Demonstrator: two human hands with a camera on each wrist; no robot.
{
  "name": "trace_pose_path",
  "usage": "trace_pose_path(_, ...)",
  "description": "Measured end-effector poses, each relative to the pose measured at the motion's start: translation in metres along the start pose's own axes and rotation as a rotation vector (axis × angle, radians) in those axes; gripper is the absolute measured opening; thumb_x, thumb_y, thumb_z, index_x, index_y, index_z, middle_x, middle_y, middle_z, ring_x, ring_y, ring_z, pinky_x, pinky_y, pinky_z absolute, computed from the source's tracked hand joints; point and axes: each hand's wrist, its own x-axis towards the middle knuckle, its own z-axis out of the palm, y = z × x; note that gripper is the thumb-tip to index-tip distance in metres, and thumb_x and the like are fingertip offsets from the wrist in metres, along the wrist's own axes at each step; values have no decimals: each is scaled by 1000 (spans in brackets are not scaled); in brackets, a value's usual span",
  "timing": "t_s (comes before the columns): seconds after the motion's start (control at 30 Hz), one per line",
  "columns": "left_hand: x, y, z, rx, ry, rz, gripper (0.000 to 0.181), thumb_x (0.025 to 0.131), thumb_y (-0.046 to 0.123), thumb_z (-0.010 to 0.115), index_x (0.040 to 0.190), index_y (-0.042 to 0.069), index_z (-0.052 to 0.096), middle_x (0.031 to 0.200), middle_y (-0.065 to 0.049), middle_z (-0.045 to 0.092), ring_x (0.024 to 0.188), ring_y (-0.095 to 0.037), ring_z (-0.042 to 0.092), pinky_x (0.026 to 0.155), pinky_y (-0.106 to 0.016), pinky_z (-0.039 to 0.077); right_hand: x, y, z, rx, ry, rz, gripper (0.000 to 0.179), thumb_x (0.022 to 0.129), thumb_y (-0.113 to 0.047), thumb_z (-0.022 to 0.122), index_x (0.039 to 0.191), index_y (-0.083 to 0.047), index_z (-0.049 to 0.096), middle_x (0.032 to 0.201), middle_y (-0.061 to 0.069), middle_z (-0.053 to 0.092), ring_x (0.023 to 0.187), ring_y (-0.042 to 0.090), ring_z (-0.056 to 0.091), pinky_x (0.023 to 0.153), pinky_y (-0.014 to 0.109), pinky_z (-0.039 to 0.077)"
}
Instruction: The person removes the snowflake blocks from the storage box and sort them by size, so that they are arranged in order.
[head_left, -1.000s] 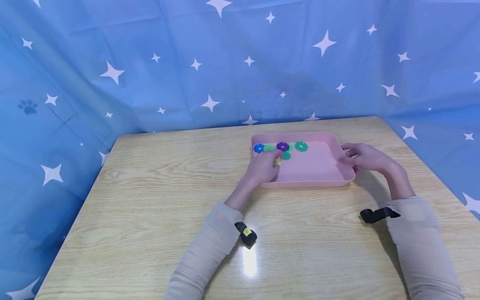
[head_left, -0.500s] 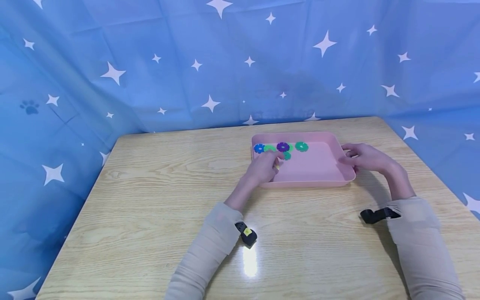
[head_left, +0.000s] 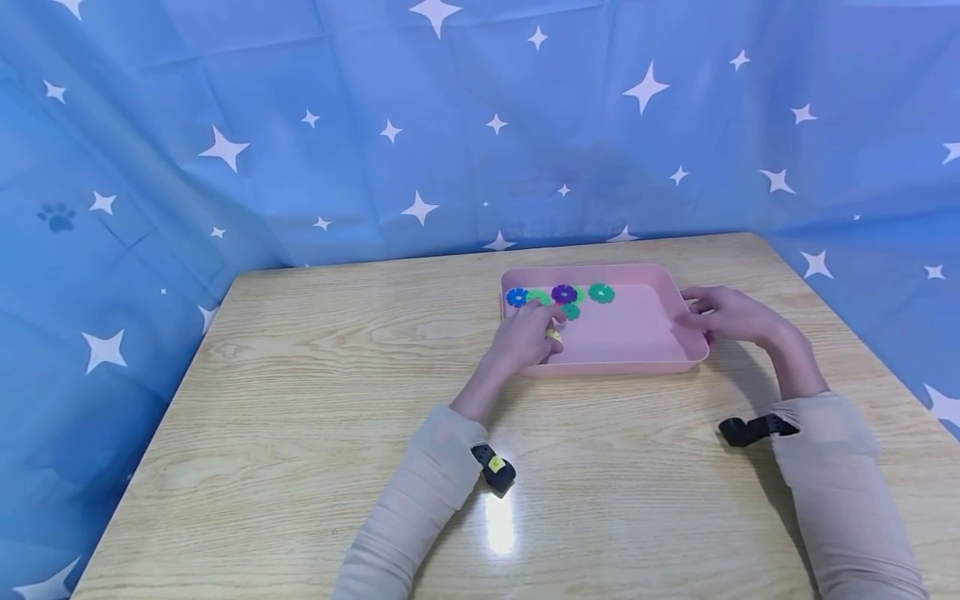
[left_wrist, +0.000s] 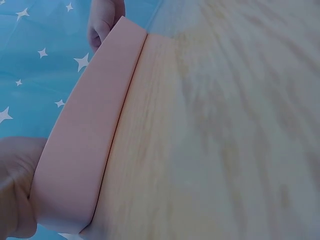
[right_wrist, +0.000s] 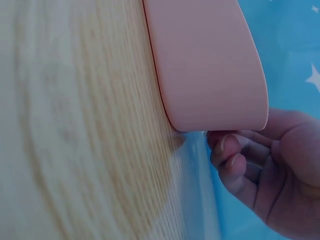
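A shallow pink tray (head_left: 622,333) lies on the wooden table, with several plastic snowflake building discs toward its left and far side. My left hand (head_left: 522,333) reaches over its near-left corner, with a yellow snowflake disc (head_left: 553,335) between thumb and fingers; the hand partly hides that disc. A dark green disc (head_left: 572,312) lies just beyond the index finger. At the tray's right end, my right hand (head_left: 723,314) grips the wall, thumb over the rim and fingers outside. The right wrist view shows those fingers (right_wrist: 235,165) curled beneath the tray's end wall.
Blue (head_left: 517,297), light green (head_left: 538,296), purple (head_left: 564,293) and green (head_left: 602,292) discs lie along the tray's far side. A blue star-patterned curtain (head_left: 360,167) hangs behind the wooden table (head_left: 300,417).
My left fingers have shifted slightly inside the tray. The yellow disc has moved a little nearer the thumb, and the pink bit beside it has gone from sight. My right hand stays put.
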Motion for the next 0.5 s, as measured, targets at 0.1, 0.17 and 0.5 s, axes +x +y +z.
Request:
trace_pose_path(0.1,-1,-1,-1,-40,10,10,25,91,13,77,116,13,73,101,1,64,96,-13,56,83,-25,50,-1,-1,0,1,1,-3,60,103,-19,60,149,11,35,113,23,67,72,18,62,66,32,52)
trace_pose_path(0.17,-1,-2,-2,-73,19,17,20,92,8,75,112,11,74,98,2,62,93,-12,55,82,-22,48,-1,-1,0,2,2,-6,60,103,-19,59,149,11,35,113,23,67,72,18,62,66,32,52)
trace_pose_path(0.5,-1,-12,-10,-379,103,33,10,92,12,75,99,4,75,98,-3,63,89,-13,60,77,-19,51,0,1,0,17,-1,-3,60,103,-19,59,149,11,34,114,25,66,71,19,62,65,33,53)
